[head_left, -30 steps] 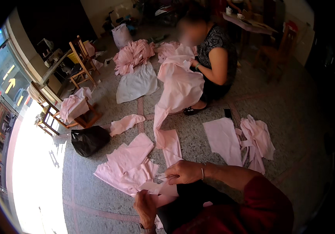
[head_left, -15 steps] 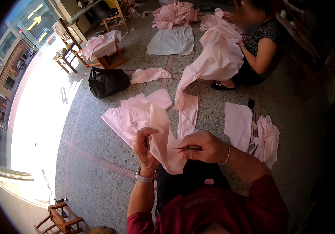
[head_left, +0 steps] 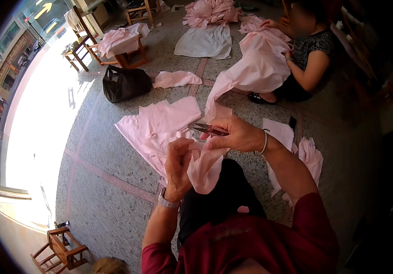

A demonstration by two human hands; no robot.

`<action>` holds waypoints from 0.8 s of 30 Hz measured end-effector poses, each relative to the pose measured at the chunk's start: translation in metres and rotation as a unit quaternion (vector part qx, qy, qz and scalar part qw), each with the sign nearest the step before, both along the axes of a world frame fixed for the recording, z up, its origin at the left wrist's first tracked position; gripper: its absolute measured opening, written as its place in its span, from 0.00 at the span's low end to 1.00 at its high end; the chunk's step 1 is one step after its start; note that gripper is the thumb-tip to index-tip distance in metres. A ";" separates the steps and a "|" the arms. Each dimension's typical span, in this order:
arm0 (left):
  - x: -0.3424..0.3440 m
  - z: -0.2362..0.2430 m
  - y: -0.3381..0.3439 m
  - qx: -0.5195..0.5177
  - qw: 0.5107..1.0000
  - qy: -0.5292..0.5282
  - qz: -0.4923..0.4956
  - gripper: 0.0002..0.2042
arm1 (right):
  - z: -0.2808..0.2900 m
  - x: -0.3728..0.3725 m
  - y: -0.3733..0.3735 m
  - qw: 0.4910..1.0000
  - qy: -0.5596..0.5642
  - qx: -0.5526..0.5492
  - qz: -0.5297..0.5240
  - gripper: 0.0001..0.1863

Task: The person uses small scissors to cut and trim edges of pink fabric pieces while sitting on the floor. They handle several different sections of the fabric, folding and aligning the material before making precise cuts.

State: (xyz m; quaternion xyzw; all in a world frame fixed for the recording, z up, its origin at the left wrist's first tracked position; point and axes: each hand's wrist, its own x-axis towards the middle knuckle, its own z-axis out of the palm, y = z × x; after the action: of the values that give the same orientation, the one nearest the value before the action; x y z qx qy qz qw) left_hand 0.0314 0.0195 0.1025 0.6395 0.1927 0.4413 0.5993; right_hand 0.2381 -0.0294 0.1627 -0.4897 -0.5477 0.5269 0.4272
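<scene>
My left hand (head_left: 178, 166) is closed on a piece of thin pink fabric (head_left: 204, 169) held over my lap. My right hand (head_left: 233, 134) grips small metal snips (head_left: 210, 129), blades pointing left, and its thumb rests at the top of the same fabric. Just beyond my hands, overlapping pink cut pieces (head_left: 153, 125) lie on the speckled floor. More pink pieces (head_left: 310, 160) lie to the right, partly behind my right arm.
A co-worker (head_left: 310, 68) squats at upper right holding long pink cloth (head_left: 253, 64). Behind are a pink pile (head_left: 210, 13) and white cloth (head_left: 203, 43). A black bag (head_left: 125, 84), a cloth-laden chair (head_left: 121, 43) and a small wooden stool (head_left: 66, 249) stand on the left, near the sunlit doorway.
My right hand has risen, lifting the snips above the fabric. The fabric has folded lower between my hands. The co-worker now has a hand higher on the cloth. The view has shifted.
</scene>
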 end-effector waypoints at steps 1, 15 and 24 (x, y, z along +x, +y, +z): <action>0.000 -0.003 0.003 0.009 1.000 0.006 0.019 0.15 | 0.004 0.000 -0.001 1.000 -0.029 -0.004 -0.001 0.13; 0.003 -0.022 0.018 -0.141 0.984 -0.052 0.095 0.09 | 0.007 -0.008 -0.019 0.992 -0.050 0.080 -0.089 0.08; -0.004 -0.010 0.015 -0.126 0.992 -0.014 -0.014 0.04 | -0.006 -0.022 -0.016 0.963 -0.160 0.139 -0.166 0.10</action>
State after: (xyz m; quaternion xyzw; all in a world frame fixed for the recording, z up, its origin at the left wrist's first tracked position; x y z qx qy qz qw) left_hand 0.0278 0.0341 0.0930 0.5553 0.2294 0.4144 0.6836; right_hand 0.2162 -0.0459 0.1563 -0.5872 -0.5883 0.2817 0.4793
